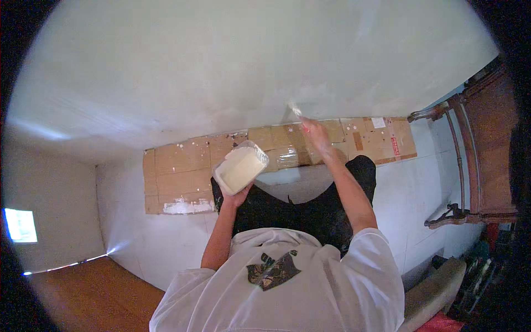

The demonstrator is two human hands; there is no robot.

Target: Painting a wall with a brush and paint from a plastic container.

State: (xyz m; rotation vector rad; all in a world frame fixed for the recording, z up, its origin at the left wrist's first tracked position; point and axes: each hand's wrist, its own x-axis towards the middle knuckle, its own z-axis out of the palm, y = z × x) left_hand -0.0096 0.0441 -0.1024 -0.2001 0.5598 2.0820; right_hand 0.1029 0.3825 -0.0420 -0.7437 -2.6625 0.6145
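Note:
My left hand (pixel 237 196) holds a rectangular plastic container (pixel 240 168) from below, tilted, with cream-coloured paint inside and smears on its rim. In my right hand (pixel 316 135) is a paintbrush (pixel 295 109), its pale bristles at the lower part of a whitish wall (pixel 249 70). Whether the bristle tips touch the wall is hard to tell. Wet-looking pale patches show on the wall around the brush. Flattened cardboard sheets (pixel 180 170) with white paint spots lie on the floor along the wall's foot, under both hands.
A carved dark wooden piece of furniture (pixel 460 149) stands at the right. Pale tiles (pixel 178 240) cover the floor. A brown surface (pixel 99 294) lies at lower left, beneath a bright opening (pixel 20 225). A padded light-coloured object (pixel 435 290) is at lower right, near dark clutter.

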